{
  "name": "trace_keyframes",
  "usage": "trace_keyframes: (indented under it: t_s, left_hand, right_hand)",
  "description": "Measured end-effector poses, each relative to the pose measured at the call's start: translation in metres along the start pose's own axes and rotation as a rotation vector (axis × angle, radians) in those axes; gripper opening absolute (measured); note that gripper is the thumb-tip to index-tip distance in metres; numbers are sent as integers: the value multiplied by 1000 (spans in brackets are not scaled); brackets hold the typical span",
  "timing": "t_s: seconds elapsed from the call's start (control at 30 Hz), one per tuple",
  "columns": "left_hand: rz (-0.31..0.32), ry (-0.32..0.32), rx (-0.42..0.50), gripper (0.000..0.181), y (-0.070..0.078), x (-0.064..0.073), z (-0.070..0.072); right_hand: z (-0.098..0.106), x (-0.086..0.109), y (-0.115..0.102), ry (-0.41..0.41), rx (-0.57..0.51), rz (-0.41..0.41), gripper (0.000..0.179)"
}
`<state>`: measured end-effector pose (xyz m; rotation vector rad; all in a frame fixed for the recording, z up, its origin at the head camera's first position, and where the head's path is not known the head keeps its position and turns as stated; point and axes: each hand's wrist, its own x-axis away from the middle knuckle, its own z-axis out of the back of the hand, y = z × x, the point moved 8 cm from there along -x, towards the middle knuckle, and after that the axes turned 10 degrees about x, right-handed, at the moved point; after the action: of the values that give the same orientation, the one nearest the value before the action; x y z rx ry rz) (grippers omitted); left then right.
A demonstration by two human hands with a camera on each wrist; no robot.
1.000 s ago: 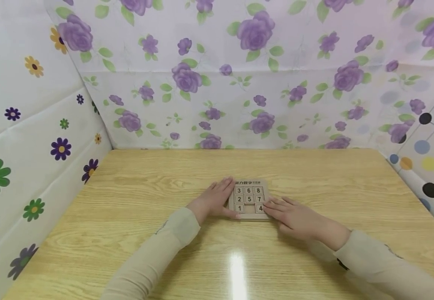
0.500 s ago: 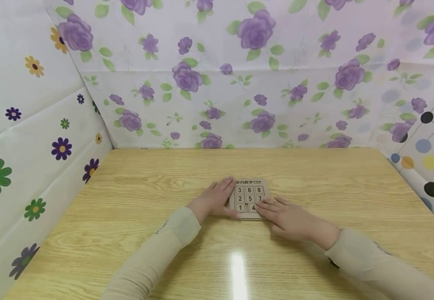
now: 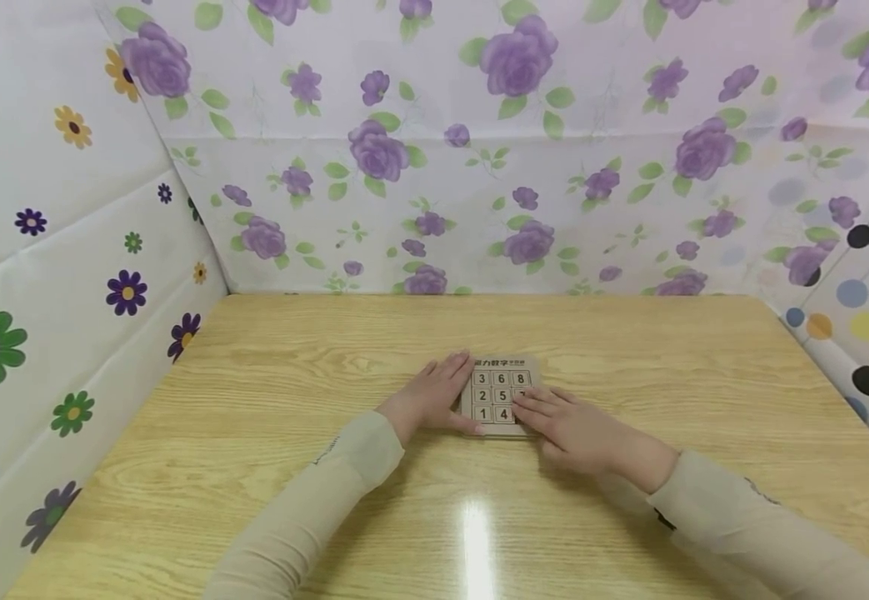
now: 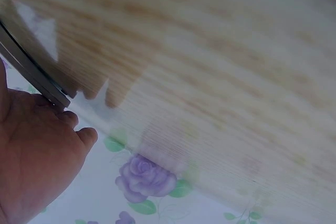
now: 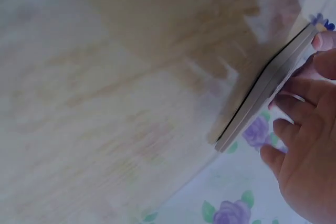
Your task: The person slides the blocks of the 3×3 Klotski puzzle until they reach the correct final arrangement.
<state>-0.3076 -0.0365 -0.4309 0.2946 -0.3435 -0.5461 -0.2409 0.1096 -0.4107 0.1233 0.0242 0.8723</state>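
A number sliding puzzle [image 3: 502, 396] with a wooden frame lies flat on the table. Its visible tiles read 3 6 8 across the top, 2 5 and a partly covered 7 in the middle, and 1 4 at the bottom. My left hand [image 3: 437, 398] holds the frame's left side, thumb at the lower left corner and fingers along the edge. My right hand [image 3: 580, 429] rests its straight fingertips over the right column, on the 7, hiding the lower right spot. From the side, the puzzle's thin edge [image 5: 257, 95] shows in the right wrist view.
The wood-grain table [image 3: 329, 350] reaches back to a purple-rose cloth [image 3: 374, 217]. A flowered cloth [image 3: 89, 317] stands at the left, a dotted one [image 3: 854, 350] at the right. Light glares off the table [image 3: 476, 542] near the front.
The 4 tile has slid left from the bottom right corner to the bottom middle. My right hand moved left with it, then its fingertips shifted onto the 7. The left hand keeps its place.
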Motion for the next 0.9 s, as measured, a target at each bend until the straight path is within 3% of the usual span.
trace_keyframes:
  t_s: [0.33, 0.9]
  left_hand:
    - [0, -1, 2, 113, 1, 0, 0]
    - [6, -6, -5, 113, 1, -1, -1]
  right_hand:
    - [4, 0, 19, 5, -15, -76, 51]
    - [-1, 15, 5, -20, 4, -44, 51]
